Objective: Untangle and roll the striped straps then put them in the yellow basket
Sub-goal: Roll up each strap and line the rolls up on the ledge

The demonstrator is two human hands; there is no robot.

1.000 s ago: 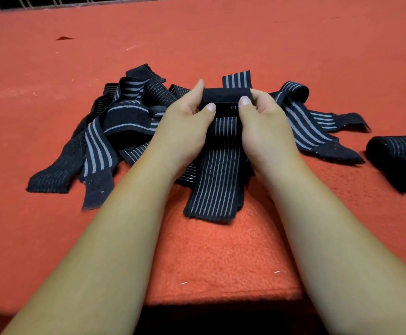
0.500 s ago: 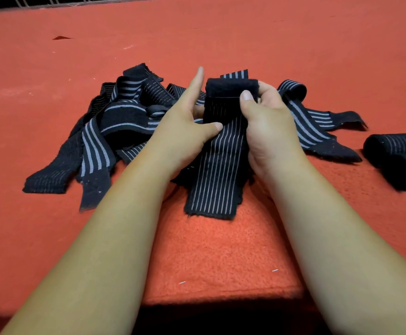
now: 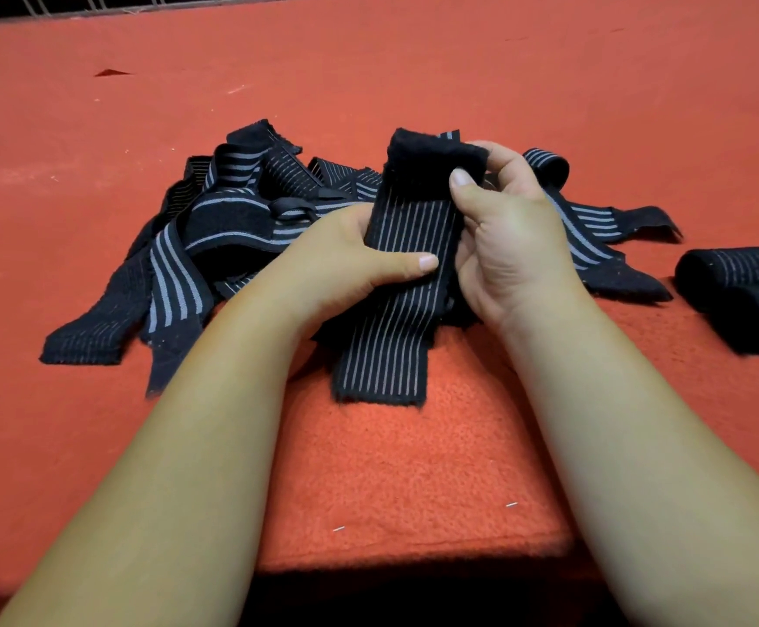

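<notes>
Strap [image 3: 407, 246] between left hand [image 3: 346, 260], right hand [image 3: 511, 237]

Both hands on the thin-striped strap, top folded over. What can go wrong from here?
1. The right hand pinches only the folded top of the black thin-striped elastic strap; if it slips, the roll may start loose.
2. The left hand grips it beside the tangled pile of black striped straps; rolling could drag a neighbour along.
3. The yellow basket is out of view, so the drop-off is unchecked.
</notes>
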